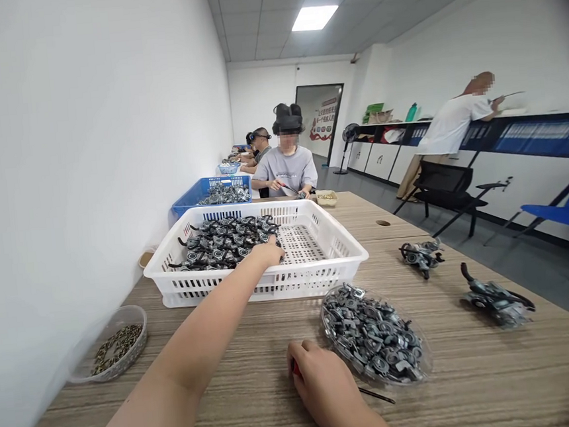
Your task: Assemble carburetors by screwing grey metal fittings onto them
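Note:
My left hand (268, 253) reaches into the white plastic basket (266, 287), at the right end of rows of black and grey lever assemblies (217, 242). Its fingers curl down over one of these assemblies, which they largely hide. On the table in front, my right hand (325, 384) is closed around a screwdriver (377, 395). A bit of red handle shows by the fingers, and the dark shaft sticks out past the wrist. Just beyond that hand stands a clear round bowl (423, 377) heaped with small grey metal parts (369, 329).
Two loose lever assemblies (422, 256) (496, 298) lie on the right. A clear tub (141, 319) of small brass-coloured pieces stands by the left wall. Behind the basket are a blue crate (184, 202) and a seated person (285, 167). Chairs (444, 183) stand beyond the table.

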Demonstrator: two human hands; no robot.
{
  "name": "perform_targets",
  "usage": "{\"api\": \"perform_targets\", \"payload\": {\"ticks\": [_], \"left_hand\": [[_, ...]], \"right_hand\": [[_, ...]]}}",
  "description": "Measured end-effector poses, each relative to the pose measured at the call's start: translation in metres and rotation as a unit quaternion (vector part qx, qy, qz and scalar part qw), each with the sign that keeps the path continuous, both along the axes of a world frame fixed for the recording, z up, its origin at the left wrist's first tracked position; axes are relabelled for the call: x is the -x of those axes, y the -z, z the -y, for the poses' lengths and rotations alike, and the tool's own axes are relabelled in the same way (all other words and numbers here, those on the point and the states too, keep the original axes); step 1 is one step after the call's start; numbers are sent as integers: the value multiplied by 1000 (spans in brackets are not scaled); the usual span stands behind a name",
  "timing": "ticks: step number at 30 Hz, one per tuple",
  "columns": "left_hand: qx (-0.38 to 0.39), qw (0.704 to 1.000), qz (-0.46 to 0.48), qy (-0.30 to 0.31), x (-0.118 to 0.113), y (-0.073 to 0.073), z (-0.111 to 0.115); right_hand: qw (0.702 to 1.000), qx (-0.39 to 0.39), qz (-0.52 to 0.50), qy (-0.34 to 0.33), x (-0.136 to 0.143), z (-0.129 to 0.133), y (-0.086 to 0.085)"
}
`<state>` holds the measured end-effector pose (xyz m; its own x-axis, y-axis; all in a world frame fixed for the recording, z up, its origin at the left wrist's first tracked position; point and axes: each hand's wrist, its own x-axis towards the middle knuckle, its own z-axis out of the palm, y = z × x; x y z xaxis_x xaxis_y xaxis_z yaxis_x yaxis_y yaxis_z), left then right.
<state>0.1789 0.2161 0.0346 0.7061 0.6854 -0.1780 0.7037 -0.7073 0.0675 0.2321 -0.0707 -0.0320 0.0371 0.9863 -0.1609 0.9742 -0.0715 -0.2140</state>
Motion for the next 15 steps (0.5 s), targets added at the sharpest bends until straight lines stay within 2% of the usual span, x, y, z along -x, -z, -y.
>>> {"api": "perform_targets", "payload": {"ticks": [6,11,15], "left_hand": [[-22,1000,-10,20,-1,-7,6],[-77,995,60,34,3,-12,12],[-136,979,147,43,9,-21,25]], "right_hand": [[1000,-5,5,-7,0,1,0],[1000,-9,-1,-8,-1,1,2],[1000,-17,-16,-18,-1,1,3]]}}
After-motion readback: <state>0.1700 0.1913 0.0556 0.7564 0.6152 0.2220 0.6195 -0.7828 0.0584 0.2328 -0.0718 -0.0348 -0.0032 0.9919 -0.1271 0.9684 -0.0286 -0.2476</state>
